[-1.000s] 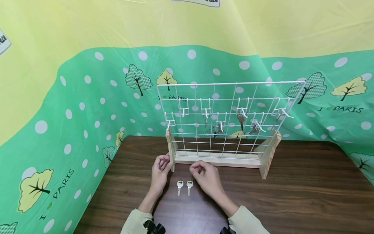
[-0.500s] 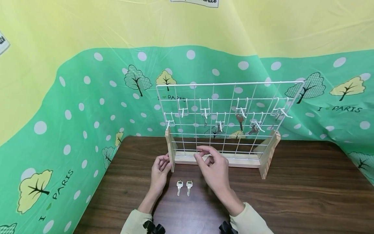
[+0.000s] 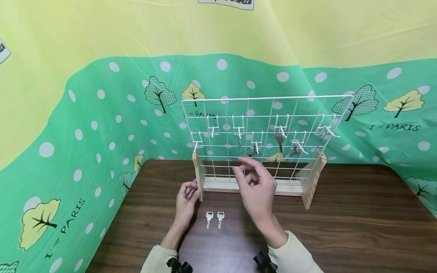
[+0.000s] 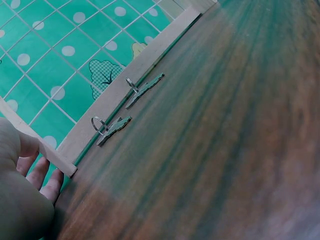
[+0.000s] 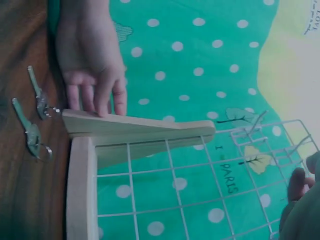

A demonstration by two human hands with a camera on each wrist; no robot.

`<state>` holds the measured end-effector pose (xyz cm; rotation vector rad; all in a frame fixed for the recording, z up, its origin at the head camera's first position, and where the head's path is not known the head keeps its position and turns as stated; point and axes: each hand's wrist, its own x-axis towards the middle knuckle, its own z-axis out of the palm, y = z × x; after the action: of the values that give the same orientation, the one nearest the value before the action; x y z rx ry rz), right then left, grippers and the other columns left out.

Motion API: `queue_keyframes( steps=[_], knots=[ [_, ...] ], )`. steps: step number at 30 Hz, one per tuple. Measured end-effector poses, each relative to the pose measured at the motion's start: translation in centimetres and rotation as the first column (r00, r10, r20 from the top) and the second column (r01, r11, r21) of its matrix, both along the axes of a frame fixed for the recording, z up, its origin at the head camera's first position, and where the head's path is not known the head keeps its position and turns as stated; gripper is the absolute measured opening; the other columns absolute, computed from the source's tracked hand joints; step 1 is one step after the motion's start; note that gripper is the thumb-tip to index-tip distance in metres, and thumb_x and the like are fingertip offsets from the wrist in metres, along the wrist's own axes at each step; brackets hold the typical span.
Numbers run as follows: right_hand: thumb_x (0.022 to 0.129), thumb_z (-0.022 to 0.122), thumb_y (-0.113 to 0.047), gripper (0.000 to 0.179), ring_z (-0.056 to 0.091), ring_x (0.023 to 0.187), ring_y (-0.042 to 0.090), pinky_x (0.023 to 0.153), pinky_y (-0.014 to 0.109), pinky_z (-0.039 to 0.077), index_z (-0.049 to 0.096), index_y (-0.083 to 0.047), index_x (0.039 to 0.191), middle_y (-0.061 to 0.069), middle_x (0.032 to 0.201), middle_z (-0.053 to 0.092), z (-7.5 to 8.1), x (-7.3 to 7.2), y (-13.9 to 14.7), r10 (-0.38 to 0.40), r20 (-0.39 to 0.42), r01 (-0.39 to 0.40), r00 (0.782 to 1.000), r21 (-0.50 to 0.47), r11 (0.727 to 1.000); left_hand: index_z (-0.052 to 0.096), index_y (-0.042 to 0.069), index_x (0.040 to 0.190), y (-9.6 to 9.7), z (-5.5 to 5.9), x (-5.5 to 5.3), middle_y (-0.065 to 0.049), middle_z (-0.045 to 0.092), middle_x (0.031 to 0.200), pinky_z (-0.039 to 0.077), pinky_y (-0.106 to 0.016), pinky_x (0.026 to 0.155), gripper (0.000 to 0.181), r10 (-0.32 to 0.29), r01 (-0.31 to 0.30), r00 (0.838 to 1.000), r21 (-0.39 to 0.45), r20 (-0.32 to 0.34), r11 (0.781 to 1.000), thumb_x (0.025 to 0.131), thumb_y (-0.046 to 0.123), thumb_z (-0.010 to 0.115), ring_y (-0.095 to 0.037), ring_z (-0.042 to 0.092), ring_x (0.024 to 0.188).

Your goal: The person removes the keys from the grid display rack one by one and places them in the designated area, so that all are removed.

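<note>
A white wire grid rack (image 3: 266, 98) stands in a wooden base (image 3: 218, 186) on the table. Against the outer face of its left wooden side panel (image 3: 198, 174) rest the fingers of my left hand (image 3: 186, 198). My right hand (image 3: 258, 191) is raised before the lower grid, thumb and index finger extended with a small gap, nothing visible between them. Just above it, a key (image 3: 256, 149) hangs on a hook. Two silver keys (image 3: 209, 220) with small rings lie side by side on the table; both also show in the left wrist view.
More keys hang on hooks to the right, including a brownish key (image 3: 279, 141). Two hooks at the left, one an upper hook (image 3: 213, 131), carry no key. A dark wood table (image 3: 368, 212) extends rightward. A green and yellow printed cloth (image 3: 119, 98) hangs behind.
My right hand has risen from the table beside the two keys, up and rightward to the lower grid. My left hand and the keys have stayed put.
</note>
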<state>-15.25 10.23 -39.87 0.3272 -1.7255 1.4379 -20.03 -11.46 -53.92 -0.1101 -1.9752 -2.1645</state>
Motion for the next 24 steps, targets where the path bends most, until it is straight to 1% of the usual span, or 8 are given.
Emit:
queue_keyframes(
  steps=[3,5,9,12,14,17,20,24],
  knots=[
    [0.094,0.083,0.006,0.026,0.045,0.049,0.002,0.044,0.014,0.034,0.08,0.0,0.119,0.01,0.081,0.075,0.6,0.0,0.1,-0.001,-0.03,0.001,1.0,-0.02,1.0,0.053,-0.018,0.12,0.0,0.0,0.0,-0.036,0.061,0.149,0.051,-0.018,0.113,0.02,0.0,0.0,1.0,-0.005,-0.008,1.0,0.103,-0.014,0.063,-0.028,0.061,0.142],
    [0.094,0.082,0.006,0.026,0.045,0.049,0.003,0.044,0.014,0.034,0.08,0.001,0.12,0.011,0.078,0.074,1.0,-0.1,0.1,0.004,-0.03,-0.006,1.0,-0.037,0.999,0.052,-0.018,0.12,0.0,0.0,0.1,-0.036,0.061,0.149,0.051,-0.018,0.113,0.02,0.0,-0.001,1.0,-0.005,-0.008,1.0,0.103,-0.015,0.063,-0.028,0.061,0.142],
    [0.096,0.082,0.004,0.026,0.047,0.049,0.003,0.044,0.014,0.035,0.078,0.002,0.122,0.011,0.076,0.073,1.8,-0.3,0.1,0.01,-0.009,-0.011,1.0,-0.052,0.999,0.052,-0.019,0.12,0.0,0.1,0.1,-0.035,0.062,0.149,0.051,-0.019,0.113,0.021,0.001,-0.001,1.0,0.005,-0.002,1.0,0.103,-0.015,0.063,-0.027,0.061,0.142],
    [0.097,0.082,0.001,0.027,0.049,0.048,0.003,0.044,0.014,0.036,0.078,0.0,0.123,0.011,0.075,0.074,2.4,-0.4,0.2,-0.008,0.011,0.009,1.0,-0.054,0.998,0.052,-0.019,0.121,0.0,0.1,0.1,-0.035,0.062,0.15,0.051,-0.019,0.113,0.021,0.002,-0.002,1.0,0.005,0.002,1.0,0.103,-0.015,0.063,-0.022,0.062,0.14],
    [0.098,0.083,-0.002,0.028,0.05,0.047,0.003,0.043,0.014,0.036,0.078,-0.001,0.125,0.011,0.072,0.074,2.8,-0.6,0.2,-0.021,0.023,0.022,1.0,-0.065,0.998,0.052,-0.019,0.121,0.0,0.1,0.1,-0.035,0.062,0.15,0.051,-0.019,0.113,0.021,0.006,-0.006,1.0,0.005,0.007,1.0,0.103,-0.015,0.063,-0.021,0.062,0.14],
    [0.099,0.083,-0.004,0.031,0.054,0.046,0.003,0.042,0.014,0.036,0.078,-0.002,0.129,0.011,0.068,0.073,3.4,-0.8,0.2,-0.031,0.05,0.035,0.998,-0.07,0.997,0.052,-0.019,0.121,0.0,0.1,0.1,-0.034,0.062,0.15,0.051,-0.019,0.114,0.021,0.007,-0.007,1.0,0.008,0.011,1.0,0.103,-0.016,0.063,-0.027,0.061,0.142],
    [0.099,0.083,-0.005,0.037,0.057,0.045,0.004,0.041,0.014,0.033,0.076,-0.004,0.135,0.011,0.067,0.074,4.0,-0.9,0.2,-0.024,0.087,0.03,0.996,-0.067,0.997,0.052,-0.019,0.121,0.0,0.2,0.2,-0.033,0.062,0.15,0.05,-0.021,0.115,0.022,0.004,-0.004,1.0,0.012,0.01,1.0,0.103,-0.015,0.063,-0.035,0.059,0.145],
    [0.098,0.084,-0.005,0.042,0.061,0.047,0.006,0.041,0.015,0.031,0.075,-0.006,0.139,0.01,0.068,0.076,4.6,-1.1,0.1,-0.007,0.145,0.017,0.989,-0.065,0.998,0.051,-0.02,0.121,0.1,0.1,0.1,-0.034,0.062,0.15,0.05,-0.021,0.116,0.022,0.0,0.0,1.0,0.007,0.004,1.0,0.104,-0.014,0.063,-0.037,0.058,0.146]
  ],
)
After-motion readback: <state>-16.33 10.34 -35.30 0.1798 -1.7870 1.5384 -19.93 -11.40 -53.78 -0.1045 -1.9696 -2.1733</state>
